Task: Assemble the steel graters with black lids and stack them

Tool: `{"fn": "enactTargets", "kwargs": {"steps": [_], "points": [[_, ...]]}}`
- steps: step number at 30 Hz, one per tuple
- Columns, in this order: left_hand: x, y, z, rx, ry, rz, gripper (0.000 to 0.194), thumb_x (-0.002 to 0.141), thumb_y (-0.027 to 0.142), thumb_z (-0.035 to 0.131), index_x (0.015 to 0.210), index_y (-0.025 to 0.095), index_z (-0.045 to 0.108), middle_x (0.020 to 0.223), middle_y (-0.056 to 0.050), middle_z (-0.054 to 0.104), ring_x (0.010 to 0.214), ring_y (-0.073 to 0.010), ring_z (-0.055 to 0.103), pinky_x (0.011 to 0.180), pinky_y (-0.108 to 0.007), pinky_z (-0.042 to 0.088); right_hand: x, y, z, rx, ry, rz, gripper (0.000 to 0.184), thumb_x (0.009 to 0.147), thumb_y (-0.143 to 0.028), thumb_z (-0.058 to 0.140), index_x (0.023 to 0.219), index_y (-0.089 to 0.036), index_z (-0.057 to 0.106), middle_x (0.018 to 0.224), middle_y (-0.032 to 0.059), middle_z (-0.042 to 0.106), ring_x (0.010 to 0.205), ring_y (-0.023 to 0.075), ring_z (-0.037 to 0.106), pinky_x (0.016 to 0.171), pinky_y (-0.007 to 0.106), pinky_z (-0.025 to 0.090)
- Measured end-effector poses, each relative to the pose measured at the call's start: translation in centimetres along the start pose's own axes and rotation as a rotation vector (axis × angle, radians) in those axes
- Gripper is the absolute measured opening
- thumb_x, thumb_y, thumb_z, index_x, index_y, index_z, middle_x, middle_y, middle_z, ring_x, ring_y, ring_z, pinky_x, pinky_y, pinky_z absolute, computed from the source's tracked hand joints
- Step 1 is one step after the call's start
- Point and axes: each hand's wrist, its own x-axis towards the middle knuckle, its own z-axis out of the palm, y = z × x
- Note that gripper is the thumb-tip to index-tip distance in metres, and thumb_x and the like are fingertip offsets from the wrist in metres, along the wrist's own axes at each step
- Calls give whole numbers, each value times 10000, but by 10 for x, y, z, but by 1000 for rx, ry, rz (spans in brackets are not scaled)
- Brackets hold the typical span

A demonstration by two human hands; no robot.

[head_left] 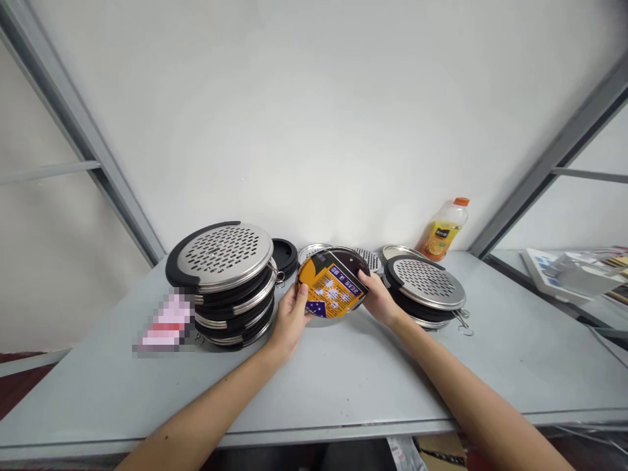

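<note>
Between my hands, a round dark disc with an orange-and-purple printed label [328, 288] is held tilted above the table, its printed face toward me. My left hand [290, 319] grips its left edge, thumb on the label. The right edge is pinched by my right hand [379, 296]. To the left stands a tall stack of round metal graters with black rims [230, 252]. A shorter stack of similar graters [426, 282] sits close by my right forearm. What lies behind the disc is partly hidden.
Against the wall are black round pieces [283, 254], a loose perforated plate [369, 260] and a metal ring [400, 250]. An orange drink bottle [441, 232] stands behind the right stack. A blurred pink item [167, 320] lies left on the grey table [353, 386]. Metal frame posts [105, 140] flank the table.
</note>
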Motion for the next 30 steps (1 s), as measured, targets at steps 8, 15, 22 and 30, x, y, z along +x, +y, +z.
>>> {"fn": "enactTargets", "kwargs": {"steps": [8,15,22,30], "points": [[2,1,-3,235,-95,117,461,933,448,495,1306,179,467,1269,-119,601,1163,-254,578,969,-402,485,-5,-9,-9,25,1,3,557,807,-630,533,1148,-199,623,991,99,725,971,303,667,804,412,538],[-8,-15,-7,750,-15,303,809,892,338,573,1492,193,50,1539,-175,208,1398,-297,269,1118,-492,287,-6,-5,-5,-9,18,-119,473,860,-535,538,1215,-227,591,1082,74,699,1048,284,632,881,409,513],[-10,-10,-9,891,-51,290,837,909,384,536,1495,225,-40,1568,-149,104,1437,-287,129,1149,-481,207,-14,-11,-8,-422,-9,-301,401,873,-420,573,1223,-228,613,1189,57,658,1088,291,601,968,415,453],[-13,7,-9,1050,-117,507,654,940,345,510,1483,258,154,1576,-108,77,1440,-294,115,1134,-494,252,-19,-19,0,-697,-313,-483,420,897,-291,534,1313,-230,541,1284,105,599,1174,266,554,991,436,445]]}}
